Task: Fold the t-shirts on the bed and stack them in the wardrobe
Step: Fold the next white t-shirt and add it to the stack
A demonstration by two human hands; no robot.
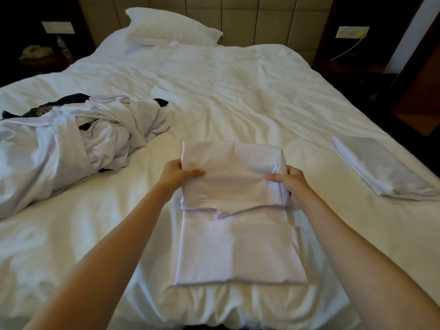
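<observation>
Bedding in rumpled white covers a wide bed (238, 91), with a pillow (171, 27) at the padded headboard (238, 15), a tangled heap of white and dark garments (83, 139) on the left, and one folded t-shirt (385, 167) lying flat near the right edge. In the middle, a white t-shirt (238, 246) lies as a long rectangle, its far part lapping over the near part; the left hand (176, 175) grips that lifted part's left side and the right hand (292, 184) its right side, thumbs on top. The cloth looks thin, soft and smooth, with straight folded edges.
</observation>
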